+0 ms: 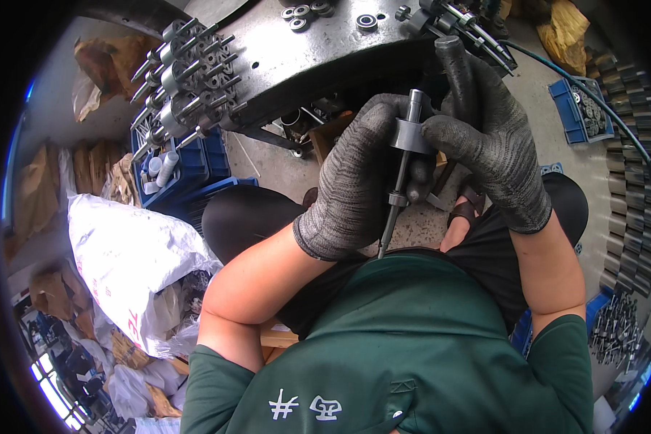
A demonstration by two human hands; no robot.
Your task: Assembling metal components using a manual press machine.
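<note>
Two grey gloves (510,155), one handheld shaft (408,136), one lone ball bearing (367,22), one big white sack (126,249)

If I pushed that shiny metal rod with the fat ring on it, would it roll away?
The metal rod would probably roll, because it looks round, but its wide collar near one end might make it curve. It's likely stiff and rather heavy for its size, since it looks like solid metal.

Stepped metal shaft (403,173) | grey; wide cylindrical collar (408,135) near far end, smaller collar (397,198) nearer torso | slightly tilted, near end leftward | gripped in left hand (358,163)
</note>
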